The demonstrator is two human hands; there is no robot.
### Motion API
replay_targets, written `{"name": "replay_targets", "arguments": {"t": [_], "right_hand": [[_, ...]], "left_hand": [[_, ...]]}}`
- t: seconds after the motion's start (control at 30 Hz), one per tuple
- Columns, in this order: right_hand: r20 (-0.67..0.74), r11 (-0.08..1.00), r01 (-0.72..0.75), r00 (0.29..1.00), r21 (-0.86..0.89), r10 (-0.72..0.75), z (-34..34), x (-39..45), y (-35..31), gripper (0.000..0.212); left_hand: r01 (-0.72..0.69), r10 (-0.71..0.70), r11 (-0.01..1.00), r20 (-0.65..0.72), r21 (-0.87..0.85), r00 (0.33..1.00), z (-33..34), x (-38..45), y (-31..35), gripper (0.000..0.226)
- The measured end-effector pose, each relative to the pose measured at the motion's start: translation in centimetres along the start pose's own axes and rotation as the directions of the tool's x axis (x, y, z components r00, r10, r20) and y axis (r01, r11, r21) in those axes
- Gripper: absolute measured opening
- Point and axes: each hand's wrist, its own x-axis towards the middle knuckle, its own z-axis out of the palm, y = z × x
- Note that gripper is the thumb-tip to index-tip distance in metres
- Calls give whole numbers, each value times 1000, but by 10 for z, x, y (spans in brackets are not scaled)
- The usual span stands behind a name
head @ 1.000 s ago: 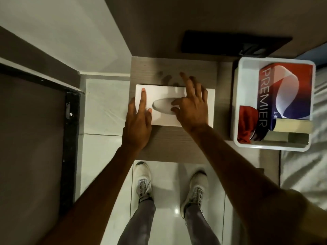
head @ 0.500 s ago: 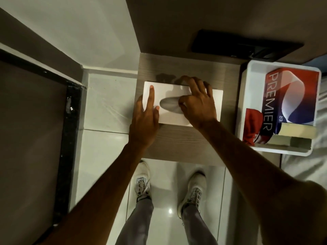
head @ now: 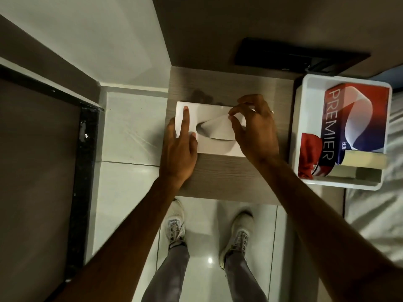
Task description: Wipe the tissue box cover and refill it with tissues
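A white tissue box cover (head: 213, 147) lies flat on a small wooden table (head: 222, 175). My left hand (head: 180, 149) rests on the cover's left end, index finger stretched along the top, pressing it down. My right hand (head: 255, 129) is over the cover's right half and pinches the tip of a white tissue (head: 214, 127) between thumb and fingers. The tissue rises in a peak out of the oval slot in the cover's top.
A white bin (head: 305, 131) stands to the right with a red and blue Premier tissue pack (head: 357, 118), a red cloth (head: 309, 153) and a pale sponge (head: 362, 162). A dark flat object (head: 301, 55) lies behind. A bed (head: 381, 210) edges the right; tiled floor lies below.
My right hand went from flat fingers at the slot to pinching a tissue and drawing it up out of the slot. My left hand stayed on the cover's left end.
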Motion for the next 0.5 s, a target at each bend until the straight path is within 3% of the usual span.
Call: {"name": "replay_targets", "arguments": {"t": [0.17,0.33,0.5], "right_hand": [[12,995,-6,1000,104,4,2,-14,5,39],[-120,979,-177,975,98,188,1,-55,18,43],[-36,966,-253,966,50,254,7,-80,21,51]], "left_hand": [[-37,36,999,-25,-27,999,-2,-2,0,67],[-80,81,996,-50,33,995,-1,-15,-5,69],[-54,55,993,-12,109,998,-3,-16,-5,67]]}}
